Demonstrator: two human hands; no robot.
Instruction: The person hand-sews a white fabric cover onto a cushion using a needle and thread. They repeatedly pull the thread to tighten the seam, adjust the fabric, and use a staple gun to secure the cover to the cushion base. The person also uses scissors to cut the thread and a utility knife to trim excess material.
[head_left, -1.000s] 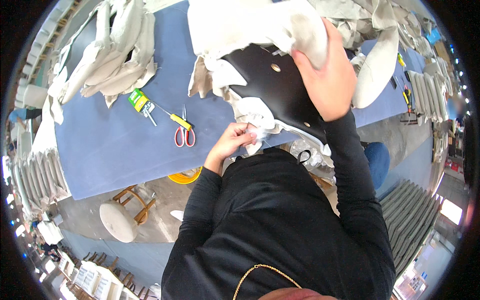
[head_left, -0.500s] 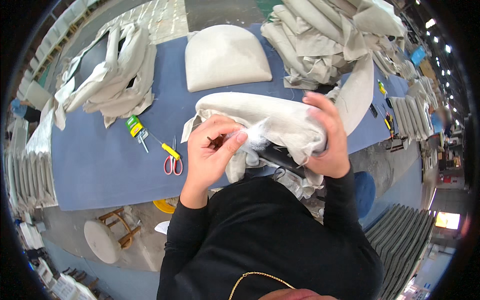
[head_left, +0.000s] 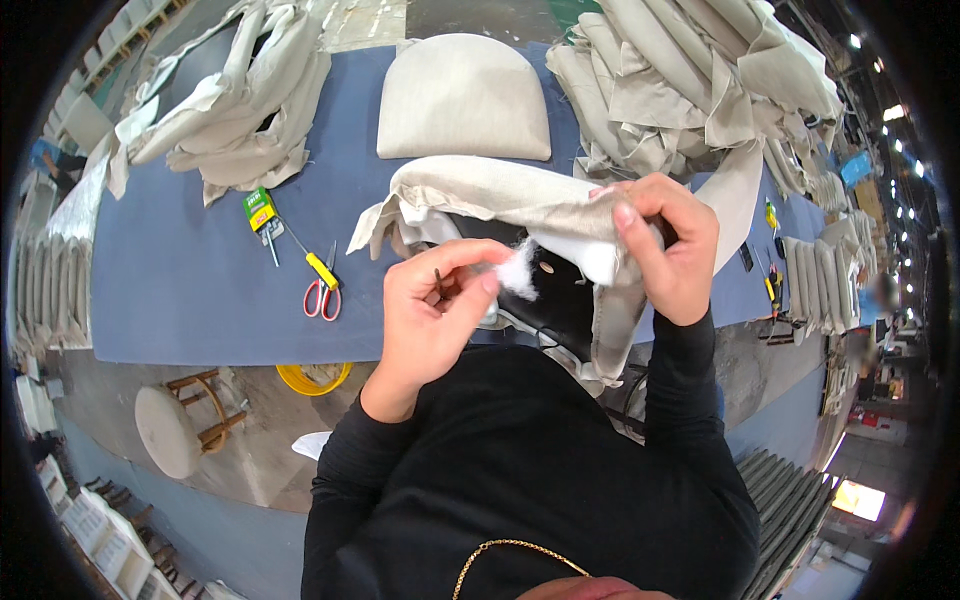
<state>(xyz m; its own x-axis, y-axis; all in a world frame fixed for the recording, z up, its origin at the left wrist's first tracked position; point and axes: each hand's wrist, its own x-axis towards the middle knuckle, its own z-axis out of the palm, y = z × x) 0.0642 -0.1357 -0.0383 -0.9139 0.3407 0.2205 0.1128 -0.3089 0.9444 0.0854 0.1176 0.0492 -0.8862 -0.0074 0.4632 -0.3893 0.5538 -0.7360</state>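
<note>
Head-camera view, looking down over a blue worktable [head_left: 180, 260]: a person in a black long-sleeved top worked on a chair seat pad [head_left: 560, 300] held at the table's near edge, just in front of the chest. The left hand [head_left: 430, 310] was pinched shut on a small tuft of white stuffing [head_left: 517, 270], thumb and fingertips together, with the tuft touching the pad's black underside. The right hand [head_left: 670, 245] was clamped on the beige fabric cover [head_left: 500, 195], gripping a fold of it where the cloth wrapped over the pad's far edge. The cover draped across the top of the pad and hung down its right side; white foam showed beneath the fold by the right fingers.

On the table to the left lay red-handled scissors [head_left: 322, 298], with a yellow-handled tool [head_left: 321, 270] touching them and a small green-and-yellow box [head_left: 260, 210] just beyond. A finished beige cushion [head_left: 462, 98] sat farther back, well apart from the hands. Loose piles of beige fabric [head_left: 235, 100] occupied the far left corner, and a larger heap of covers [head_left: 700, 90] rose at the far right. Below the table edge, a round stool [head_left: 170, 430] stood on the floor near a yellow coil [head_left: 313, 378].
</note>
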